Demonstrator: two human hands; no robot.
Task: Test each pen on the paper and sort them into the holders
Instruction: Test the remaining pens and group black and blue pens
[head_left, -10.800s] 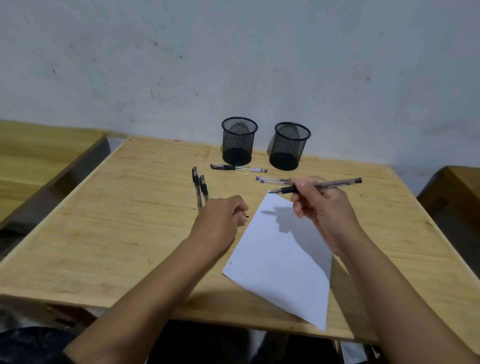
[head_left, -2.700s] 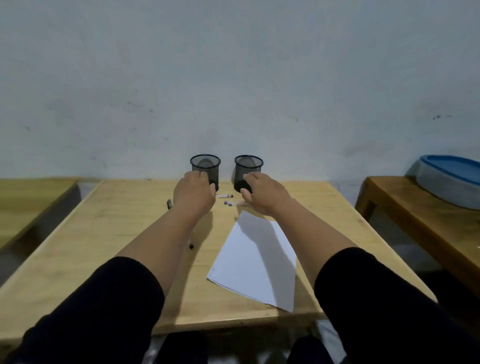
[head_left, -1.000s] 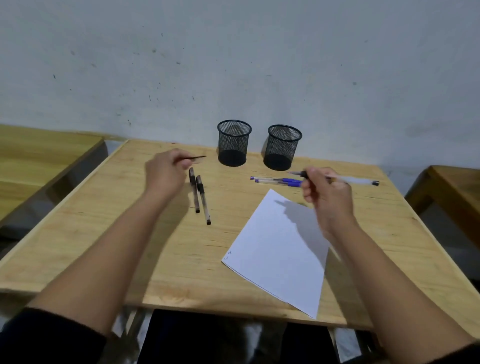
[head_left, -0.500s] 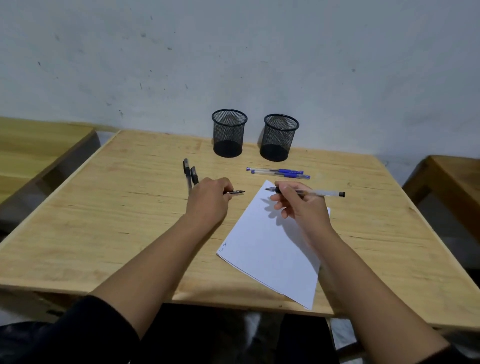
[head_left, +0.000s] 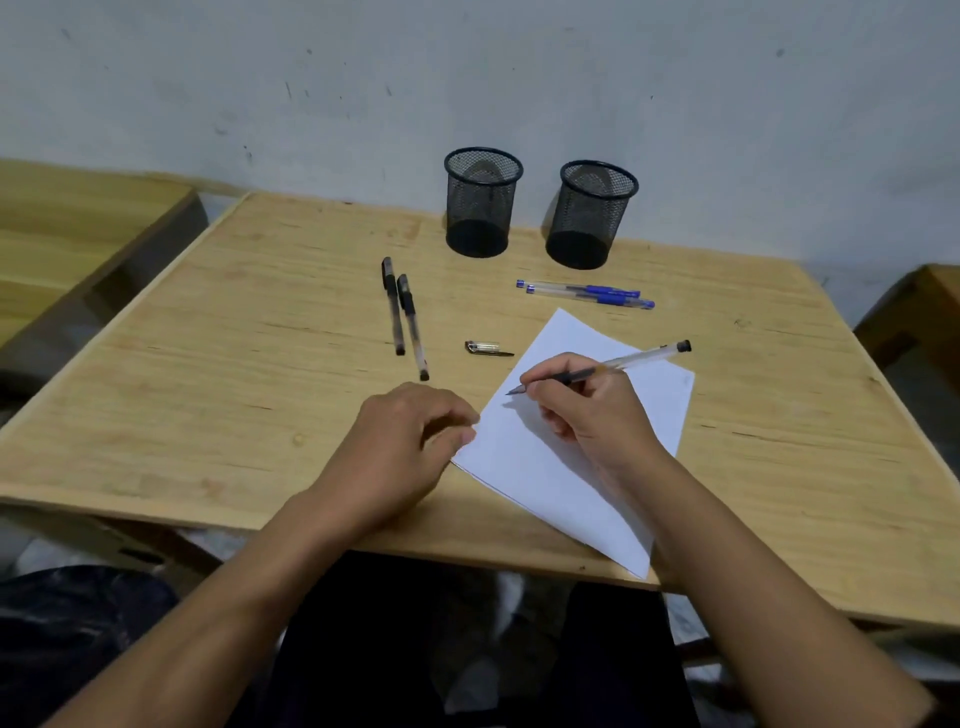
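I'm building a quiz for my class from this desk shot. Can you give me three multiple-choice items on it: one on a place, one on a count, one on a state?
1. Where does the pen cap lie?
A. on the table, between the black pens and the paper
B. inside the left holder
C. on the paper

2. How many blue pens lie in front of the right holder?
A. none
B. two
C. four

3. What is the right hand doing?
A. resting flat and empty
B. gripping a holder
C. holding an uncapped pen with its tip at the paper

Key: 1 A, the cap sits on bare wood right of the two black pens. 2 B, two lie side by side. 3 C, fingers pinch the pen, tip down near the sheet's edge.
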